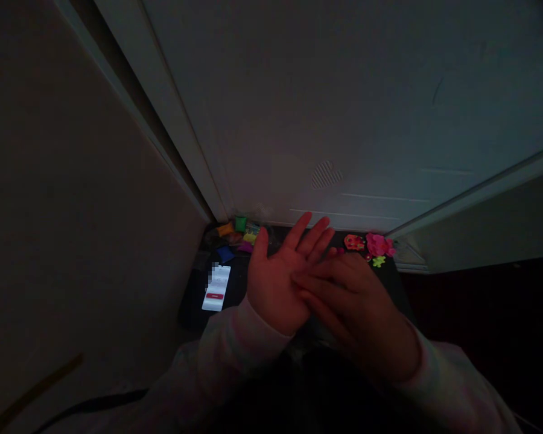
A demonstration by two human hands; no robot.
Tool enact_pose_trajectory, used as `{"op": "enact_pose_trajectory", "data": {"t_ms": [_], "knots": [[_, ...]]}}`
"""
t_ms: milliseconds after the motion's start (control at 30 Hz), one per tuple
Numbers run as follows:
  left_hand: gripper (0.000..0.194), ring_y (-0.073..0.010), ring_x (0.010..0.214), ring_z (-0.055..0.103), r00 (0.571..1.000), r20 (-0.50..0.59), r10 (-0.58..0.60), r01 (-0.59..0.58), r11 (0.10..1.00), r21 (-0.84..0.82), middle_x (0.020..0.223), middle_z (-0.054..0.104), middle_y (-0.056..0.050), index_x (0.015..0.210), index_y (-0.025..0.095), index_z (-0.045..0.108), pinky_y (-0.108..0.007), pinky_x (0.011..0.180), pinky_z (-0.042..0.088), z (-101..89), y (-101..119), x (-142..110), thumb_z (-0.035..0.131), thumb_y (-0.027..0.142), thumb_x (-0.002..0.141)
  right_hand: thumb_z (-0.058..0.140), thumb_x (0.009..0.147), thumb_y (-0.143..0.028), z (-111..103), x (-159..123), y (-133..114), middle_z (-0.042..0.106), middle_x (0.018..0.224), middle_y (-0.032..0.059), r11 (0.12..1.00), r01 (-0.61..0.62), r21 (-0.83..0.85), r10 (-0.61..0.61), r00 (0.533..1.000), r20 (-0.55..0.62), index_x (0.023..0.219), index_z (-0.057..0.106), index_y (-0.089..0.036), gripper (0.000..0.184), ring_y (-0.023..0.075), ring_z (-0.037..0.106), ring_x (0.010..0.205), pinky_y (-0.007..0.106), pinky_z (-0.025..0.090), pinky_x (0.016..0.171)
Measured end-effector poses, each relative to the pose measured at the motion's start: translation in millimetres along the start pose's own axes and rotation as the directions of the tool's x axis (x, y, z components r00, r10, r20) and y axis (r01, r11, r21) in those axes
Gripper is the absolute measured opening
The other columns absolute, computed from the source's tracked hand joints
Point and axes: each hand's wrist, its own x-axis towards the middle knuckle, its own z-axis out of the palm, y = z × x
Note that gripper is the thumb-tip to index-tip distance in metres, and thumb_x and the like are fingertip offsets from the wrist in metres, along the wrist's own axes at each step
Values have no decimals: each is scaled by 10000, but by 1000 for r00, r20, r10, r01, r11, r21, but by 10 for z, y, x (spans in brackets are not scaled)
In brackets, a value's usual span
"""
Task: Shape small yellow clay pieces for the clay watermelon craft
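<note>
My left hand (pixel 280 280) is held palm up in the middle of the view, open, with its fingers and thumb spread. Against the side of that palm press the fingertips of my right hand (pixel 353 295), its fingers drawn together. Anything between those fingertips and the palm is hidden or too small to make out. Left of my left hand lies a lit phone (pixel 216 289), screen up. Behind it are small coloured packets, among them a blue one (pixel 225 254), an orange one (pixel 225 229) and a green one (pixel 240 223).
The dark surface (pixel 192 304) below my hands meets a white panel (pixel 271 120) with a striped heart mark (pixel 326 175). On the right are a pink flower-like piece (pixel 380 245), an orange-pink piece (pixel 354 242) and a yellow-green piece (pixel 379 261). The light is dim.
</note>
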Motion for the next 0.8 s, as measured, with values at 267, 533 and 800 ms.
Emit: {"op": "enact_pose_trajectory", "data": {"t_ms": [267, 533, 800], "knots": [[588, -201, 1206, 424, 997, 67, 39, -38, 999, -27, 1238, 528, -79, 1158, 179, 492, -341, 997, 306, 24, 61, -62, 202, 571, 831, 446, 846, -244, -18, -101, -2, 584, 996, 116, 996, 92, -10, -92, 994, 53, 1101, 533, -117, 298, 220, 490, 857, 390, 418, 697], [588, -202, 1203, 427, 993, 116, 25, -23, 1000, -13, 1212, 547, -86, 1142, 173, 506, -349, 1011, 285, 15, 76, -72, 207, 573, 831, 449, 837, -325, 19, -136, 31, 476, 1050, 127, 989, 120, -82, -116, 992, 49, 1181, 463, -118, 403, 247, 441, 929, 414, 389, 752], [587, -201, 1214, 409, 994, 91, 54, -57, 998, 23, 1212, 543, -70, 1139, 199, 502, -339, 988, 313, 52, 66, -96, 189, 583, 827, 343, 850, -458, 75, -179, 28, 355, 1244, 138, 979, 127, -160, -118, 991, 62, 1184, 480, -195, 447, 315, 354, 1100, 519, 298, 859]]}}
